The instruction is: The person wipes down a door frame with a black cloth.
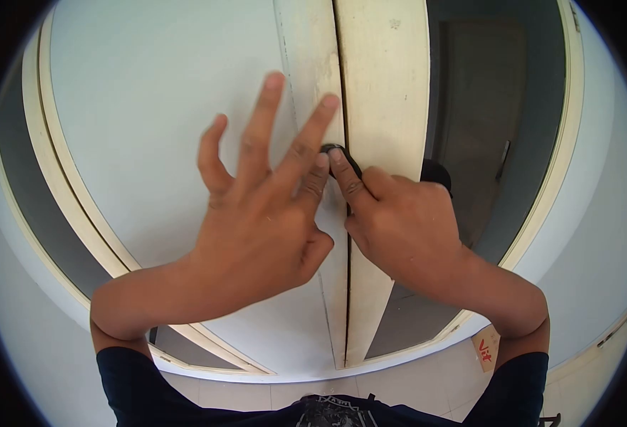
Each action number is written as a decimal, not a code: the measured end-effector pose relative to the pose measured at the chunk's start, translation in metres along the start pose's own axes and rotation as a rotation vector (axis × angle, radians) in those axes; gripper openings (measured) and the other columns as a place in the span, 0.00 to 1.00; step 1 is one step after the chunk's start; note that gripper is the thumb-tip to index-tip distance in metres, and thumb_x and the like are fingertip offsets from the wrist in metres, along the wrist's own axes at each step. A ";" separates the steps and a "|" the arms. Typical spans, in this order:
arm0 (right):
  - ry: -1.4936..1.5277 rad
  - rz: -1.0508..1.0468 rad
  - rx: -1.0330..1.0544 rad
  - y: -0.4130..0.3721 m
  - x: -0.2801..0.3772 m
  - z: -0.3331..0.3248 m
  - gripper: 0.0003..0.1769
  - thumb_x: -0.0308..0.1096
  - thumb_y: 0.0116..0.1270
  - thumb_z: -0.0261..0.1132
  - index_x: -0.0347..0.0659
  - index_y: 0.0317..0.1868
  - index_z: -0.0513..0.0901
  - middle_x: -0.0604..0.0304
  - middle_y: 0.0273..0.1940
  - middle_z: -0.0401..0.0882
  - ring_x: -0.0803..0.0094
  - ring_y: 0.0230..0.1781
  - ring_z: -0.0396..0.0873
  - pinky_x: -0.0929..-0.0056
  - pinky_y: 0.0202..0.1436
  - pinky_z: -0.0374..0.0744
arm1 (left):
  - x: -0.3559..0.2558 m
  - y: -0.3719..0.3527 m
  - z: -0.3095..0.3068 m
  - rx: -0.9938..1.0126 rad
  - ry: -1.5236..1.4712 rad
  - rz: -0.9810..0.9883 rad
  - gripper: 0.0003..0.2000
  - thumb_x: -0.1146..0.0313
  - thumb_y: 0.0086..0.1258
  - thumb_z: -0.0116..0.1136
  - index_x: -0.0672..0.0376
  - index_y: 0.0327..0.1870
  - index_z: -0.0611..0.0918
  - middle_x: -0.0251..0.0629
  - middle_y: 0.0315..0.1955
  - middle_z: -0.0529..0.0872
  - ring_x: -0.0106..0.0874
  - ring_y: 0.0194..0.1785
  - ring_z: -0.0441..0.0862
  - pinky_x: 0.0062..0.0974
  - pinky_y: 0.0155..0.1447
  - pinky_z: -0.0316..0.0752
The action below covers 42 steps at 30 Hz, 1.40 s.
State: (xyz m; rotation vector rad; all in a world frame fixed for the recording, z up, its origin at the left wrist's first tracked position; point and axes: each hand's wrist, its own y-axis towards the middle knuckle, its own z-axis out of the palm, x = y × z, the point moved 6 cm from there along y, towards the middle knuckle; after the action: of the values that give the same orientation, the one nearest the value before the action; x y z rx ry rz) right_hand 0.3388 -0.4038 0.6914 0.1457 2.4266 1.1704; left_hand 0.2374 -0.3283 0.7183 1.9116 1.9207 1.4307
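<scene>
My left hand (264, 206) is raised in front of a pale door panel, its back toward me. Several of its fingers are spread and stretched, while its index fingertip bends in against a small black curved piece (353, 163) at the door seam. My right hand (406, 220) comes in from the other side with the index finger pressing on the same piece. Its other fingers are curled in, and what lies under them is hidden. The two index fingertips nearly touch. Most of the black piece is covered, so its kind cannot be made out.
A cream door frame edge (385, 78) runs upright beside the narrow dark gap. Dark glass (495, 92) stands to the right, with a reflection in it. Below are a tiled floor (285, 395) and a cardboard box (485, 349) with red lettering.
</scene>
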 end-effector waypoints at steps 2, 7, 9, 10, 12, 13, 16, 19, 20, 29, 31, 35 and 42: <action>-0.043 0.020 -0.064 0.018 -0.007 -0.013 0.28 0.31 0.61 0.65 0.36 0.64 0.81 0.60 0.29 0.81 0.67 0.25 0.85 0.67 0.22 0.79 | 0.010 0.012 -0.016 -0.093 0.030 -0.031 0.25 0.73 0.51 0.57 0.66 0.54 0.87 0.47 0.81 0.58 0.61 0.84 0.37 0.70 0.75 0.37; -0.087 -0.049 -0.206 0.060 -0.017 -0.039 0.30 0.30 0.61 0.65 0.36 0.66 0.79 0.59 0.30 0.82 0.65 0.25 0.86 0.68 0.25 0.80 | 0.025 0.029 -0.031 -0.196 0.180 -0.084 0.26 0.73 0.56 0.55 0.67 0.59 0.85 0.45 0.82 0.56 0.58 0.85 0.35 0.67 0.76 0.39; -0.111 -0.042 -0.176 0.049 -0.006 -0.028 0.29 0.30 0.62 0.65 0.35 0.65 0.80 0.59 0.29 0.82 0.66 0.25 0.85 0.67 0.24 0.80 | 0.030 0.018 -0.027 -0.199 0.109 -0.109 0.25 0.72 0.55 0.56 0.67 0.56 0.86 0.47 0.82 0.56 0.60 0.84 0.35 0.70 0.75 0.39; -0.068 -0.049 -0.077 0.038 0.001 -0.017 0.29 0.30 0.62 0.64 0.34 0.65 0.80 0.60 0.28 0.81 0.66 0.25 0.85 0.67 0.23 0.79 | 0.024 0.010 -0.019 -0.078 0.055 -0.078 0.24 0.71 0.54 0.57 0.68 0.55 0.87 0.48 0.81 0.56 0.61 0.84 0.35 0.71 0.74 0.39; -0.025 -0.060 0.027 0.020 0.002 0.005 0.28 0.31 0.62 0.64 0.33 0.65 0.80 0.60 0.28 0.81 0.66 0.25 0.85 0.67 0.22 0.79 | 0.014 -0.005 0.008 0.087 -0.054 -0.016 0.22 0.70 0.53 0.58 0.67 0.51 0.88 0.51 0.81 0.57 0.65 0.83 0.37 0.75 0.72 0.40; -0.023 -0.072 0.051 0.012 -0.002 0.018 0.27 0.31 0.63 0.64 0.35 0.64 0.81 0.61 0.27 0.80 0.67 0.25 0.85 0.66 0.21 0.78 | 0.015 -0.002 0.015 0.094 -0.061 -0.022 0.22 0.70 0.53 0.58 0.67 0.51 0.88 0.51 0.81 0.57 0.65 0.83 0.37 0.75 0.72 0.40; -0.013 -0.038 -0.003 0.021 -0.020 0.021 0.28 0.31 0.61 0.66 0.40 0.64 0.82 0.61 0.27 0.78 0.66 0.24 0.82 0.65 0.23 0.78 | 0.021 0.014 0.013 -0.046 -0.053 -0.036 0.21 0.70 0.55 0.58 0.62 0.51 0.90 0.49 0.80 0.60 0.62 0.83 0.40 0.72 0.73 0.42; -0.046 -0.029 -0.243 0.060 -0.050 -0.012 0.31 0.30 0.59 0.66 0.44 0.66 0.82 0.59 0.26 0.77 0.63 0.24 0.80 0.64 0.28 0.78 | 0.041 0.045 -0.005 -0.266 0.162 -0.094 0.19 0.70 0.58 0.58 0.61 0.51 0.89 0.45 0.80 0.61 0.57 0.84 0.43 0.69 0.74 0.43; -0.087 -0.024 -0.212 0.070 -0.051 -0.022 0.30 0.28 0.59 0.64 0.45 0.66 0.82 0.58 0.26 0.77 0.61 0.24 0.80 0.62 0.29 0.78 | 0.040 0.043 -0.007 -0.267 0.164 -0.094 0.19 0.70 0.58 0.58 0.61 0.51 0.89 0.45 0.80 0.61 0.57 0.84 0.43 0.69 0.74 0.43; -0.078 -0.033 0.041 0.006 -0.011 0.024 0.25 0.31 0.62 0.65 0.41 0.61 0.84 0.61 0.26 0.80 0.67 0.22 0.83 0.68 0.20 0.77 | 0.007 0.002 0.032 -0.071 0.090 0.068 0.22 0.69 0.54 0.62 0.62 0.52 0.89 0.43 0.80 0.61 0.58 0.84 0.40 0.68 0.74 0.38; -0.046 -0.001 -0.121 0.021 -0.021 0.005 0.24 0.32 0.62 0.65 0.43 0.60 0.85 0.60 0.27 0.80 0.66 0.21 0.83 0.67 0.21 0.77 | 0.020 0.014 0.008 -0.117 0.005 0.009 0.21 0.69 0.56 0.60 0.59 0.53 0.90 0.43 0.80 0.60 0.58 0.84 0.40 0.68 0.75 0.38; -0.088 0.006 -0.170 0.041 -0.036 -0.026 0.24 0.31 0.64 0.64 0.45 0.62 0.84 0.60 0.28 0.81 0.65 0.23 0.84 0.63 0.24 0.79 | 0.026 0.026 -0.006 -0.246 0.098 -0.004 0.21 0.71 0.59 0.58 0.58 0.54 0.89 0.43 0.81 0.60 0.58 0.84 0.40 0.66 0.75 0.37; 0.024 0.170 -0.091 -0.013 -0.024 -0.004 0.29 0.30 0.63 0.65 0.41 0.67 0.80 0.61 0.28 0.78 0.66 0.24 0.83 0.66 0.23 0.79 | -0.016 0.010 -0.032 -0.132 -0.038 0.125 0.10 0.69 0.68 0.56 0.63 0.40 0.88 0.46 0.71 0.77 0.58 0.81 0.55 0.63 0.76 0.42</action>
State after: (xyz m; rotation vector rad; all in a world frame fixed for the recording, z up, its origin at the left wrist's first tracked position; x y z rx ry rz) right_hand 0.3595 -0.4214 0.6921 0.3169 2.4148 1.3608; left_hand 0.2280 -0.3608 0.7341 2.0135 1.6727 1.4998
